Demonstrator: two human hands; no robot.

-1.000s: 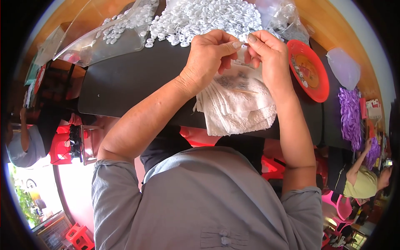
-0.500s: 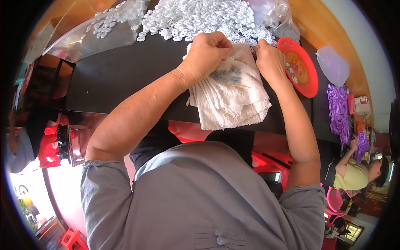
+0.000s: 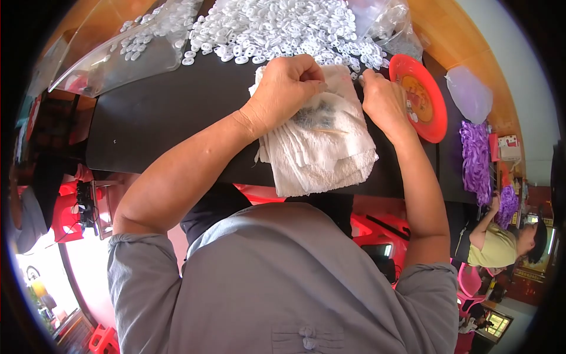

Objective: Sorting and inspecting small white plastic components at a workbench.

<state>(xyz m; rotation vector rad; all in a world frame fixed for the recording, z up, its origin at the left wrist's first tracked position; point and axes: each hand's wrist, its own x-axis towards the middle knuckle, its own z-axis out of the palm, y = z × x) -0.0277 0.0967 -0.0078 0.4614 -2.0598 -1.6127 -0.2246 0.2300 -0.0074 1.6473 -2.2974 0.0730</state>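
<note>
A folded cream towel (image 3: 336, 165) lies on the black table in front of me, with a dark grey smudged patch (image 3: 311, 117) and a thin light stick (image 3: 330, 131) on it. Over the towel's upper left part, my left hand (image 3: 289, 88) is closed in a pinch of thumb and forefinger; what it pinches is too small to make out. My right hand (image 3: 386, 105) is at the towel's upper right edge, fingers curled together beside the nearest small white oval pieces (image 3: 283, 29). Its fingertips are partly hidden, and so is anything in them.
A red plate (image 3: 437, 112) with a few white pieces stands to the right. Clear plastic bags (image 3: 135, 65) flank the pile. Purple ribbon-like bundles (image 3: 475, 159) hang at the far right, near another person in a yellow top (image 3: 495, 245). The black table (image 3: 171, 112) extends left.
The view has shifted slightly, so the towel and table appear lower. Both hands keep nearly the same place over the towel, with the left still pinched and the right still curled.
</note>
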